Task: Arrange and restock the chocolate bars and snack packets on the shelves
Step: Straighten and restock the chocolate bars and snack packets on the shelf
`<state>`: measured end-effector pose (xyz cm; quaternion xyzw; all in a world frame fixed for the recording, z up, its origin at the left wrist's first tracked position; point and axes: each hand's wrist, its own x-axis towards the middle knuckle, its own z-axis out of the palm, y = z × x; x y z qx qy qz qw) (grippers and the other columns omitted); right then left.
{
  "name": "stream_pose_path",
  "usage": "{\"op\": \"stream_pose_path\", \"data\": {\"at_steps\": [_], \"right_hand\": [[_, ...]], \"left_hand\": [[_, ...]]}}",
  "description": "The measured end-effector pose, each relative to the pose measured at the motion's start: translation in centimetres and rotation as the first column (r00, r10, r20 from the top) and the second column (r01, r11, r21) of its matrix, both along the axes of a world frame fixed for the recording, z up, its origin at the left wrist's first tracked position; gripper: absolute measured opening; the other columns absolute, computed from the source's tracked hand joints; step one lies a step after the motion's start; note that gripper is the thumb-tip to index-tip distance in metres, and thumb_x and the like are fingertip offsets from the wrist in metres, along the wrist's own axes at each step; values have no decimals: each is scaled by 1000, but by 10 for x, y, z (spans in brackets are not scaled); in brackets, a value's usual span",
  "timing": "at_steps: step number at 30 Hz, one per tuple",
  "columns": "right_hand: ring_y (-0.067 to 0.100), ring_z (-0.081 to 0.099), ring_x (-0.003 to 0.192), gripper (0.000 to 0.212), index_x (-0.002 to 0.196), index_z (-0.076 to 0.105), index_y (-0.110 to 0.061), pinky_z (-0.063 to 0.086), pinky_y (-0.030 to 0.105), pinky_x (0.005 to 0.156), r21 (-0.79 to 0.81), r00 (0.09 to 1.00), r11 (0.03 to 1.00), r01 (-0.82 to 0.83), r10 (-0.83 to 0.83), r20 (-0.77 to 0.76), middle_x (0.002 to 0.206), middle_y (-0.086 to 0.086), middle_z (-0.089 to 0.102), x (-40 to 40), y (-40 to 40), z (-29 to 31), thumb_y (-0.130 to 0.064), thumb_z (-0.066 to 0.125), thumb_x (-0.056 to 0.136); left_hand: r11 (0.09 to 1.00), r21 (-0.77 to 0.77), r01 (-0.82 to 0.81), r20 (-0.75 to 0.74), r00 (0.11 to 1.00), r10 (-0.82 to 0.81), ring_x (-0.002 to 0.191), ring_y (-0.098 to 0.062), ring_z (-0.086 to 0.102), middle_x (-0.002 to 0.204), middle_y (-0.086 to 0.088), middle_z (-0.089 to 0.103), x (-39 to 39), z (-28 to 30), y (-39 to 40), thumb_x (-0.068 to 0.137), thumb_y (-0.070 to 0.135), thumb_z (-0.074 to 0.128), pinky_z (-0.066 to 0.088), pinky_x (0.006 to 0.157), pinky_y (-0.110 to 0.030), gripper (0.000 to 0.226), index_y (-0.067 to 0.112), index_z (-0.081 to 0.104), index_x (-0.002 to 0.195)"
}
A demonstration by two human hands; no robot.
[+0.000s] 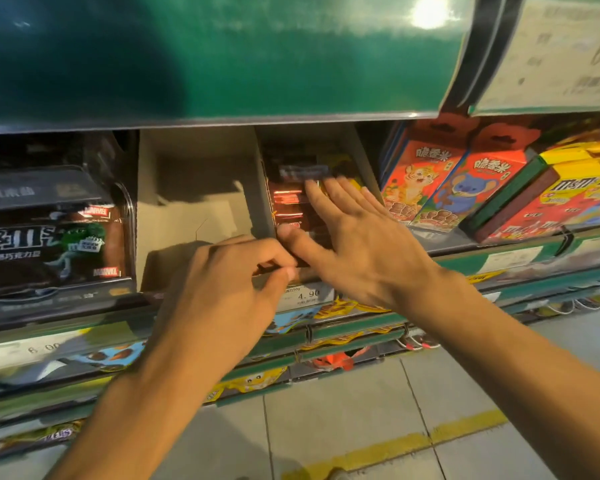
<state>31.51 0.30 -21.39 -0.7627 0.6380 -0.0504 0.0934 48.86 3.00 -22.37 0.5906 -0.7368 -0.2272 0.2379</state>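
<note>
A stack of dark brown chocolate bars (291, 202) with shiny red print lies in a cardboard display box (257, 188) on the middle shelf. My right hand (354, 244) lies flat on the bars with straight fingers, its thumb at the front edge of the stack. My left hand (229, 285) is just left of it, pinching the near end of a bar at the front of the box between thumb and curled fingers. The cardboard box (187, 209) to the left looks empty inside.
Dark M&M's packs (49, 244) in a clear holder stand at the left. Orange and blue animal snack boxes (440, 181) and yellow-red M&M's boxes (565, 195) fill the right. A green shelf (222, 57) overhangs above. Price tags (305, 296) and lower shelves with packets sit below.
</note>
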Motion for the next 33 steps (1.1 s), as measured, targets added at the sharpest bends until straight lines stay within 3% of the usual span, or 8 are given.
{"op": "stream_pose_path", "data": {"at_steps": [4,9,14,20,25,27,30,33], "right_hand": [[21,14,150,65,155,22,-22,8,33,121,51,999,999,7,-10,46,161,5,25,2,-20,-2,-57,20,101],[28,37,134,61,139,43,-19,25,37,112,97,998,995,-35,39,-40,145,10,46,0,-42,-6,-52,12,98],[26,34,139,52,152,27,-25,23,36,113,158,1000,987,-18,19,-6,153,8,39,-3,-48,0,-45,19,105],[27,44,132,46,144,43,-19,29,32,108,-20,996,999,-37,39,80,141,9,53,-5,-31,5,-43,30,106],[26,57,111,35,124,60,-20,48,37,90,-155,979,987,31,2,204,116,4,65,-19,15,18,-32,55,92],[23,57,109,33,121,63,-21,48,35,89,-152,964,986,75,-33,264,114,1,66,-27,43,26,-32,58,91],[17,58,110,32,120,63,-25,50,32,87,-129,930,981,142,-88,356,116,-5,66,-43,86,43,-39,60,92],[12,57,109,33,122,61,-27,43,22,83,-90,900,974,206,-153,408,118,-9,65,-68,125,62,-40,63,91]], "left_hand": [[997,65,32,-22,999,-30,82,14,55,83,32,61,4,2,-5,87,41,66,40,67,-9,6,43,71,89],[998,18,64,-20,998,-63,90,4,60,95,25,67,7,-1,-3,88,37,65,52,77,-20,14,42,73,98],[995,-7,95,-5,995,-95,94,2,61,101,21,70,10,-3,-1,89,37,63,48,76,-13,18,41,72,104],[993,-49,106,39,994,-104,98,-4,63,110,18,70,10,-1,7,90,38,60,56,80,-30,24,41,68,113],[992,-91,88,33,996,-85,103,-5,60,114,17,65,10,7,20,91,33,63,52,88,-29,32,38,61,122],[993,-111,38,-12,999,-40,103,-5,60,110,17,63,10,15,28,90,31,64,49,88,-25,28,36,62,118],[993,-120,-20,-86,996,10,101,0,57,104,20,64,1,38,44,90,27,64,37,86,-5,20,34,66,109],[999,-33,6,-190,982,-13,101,10,56,103,24,65,-22,66,60,91,29,63,33,83,2,18,34,65,108]]}}
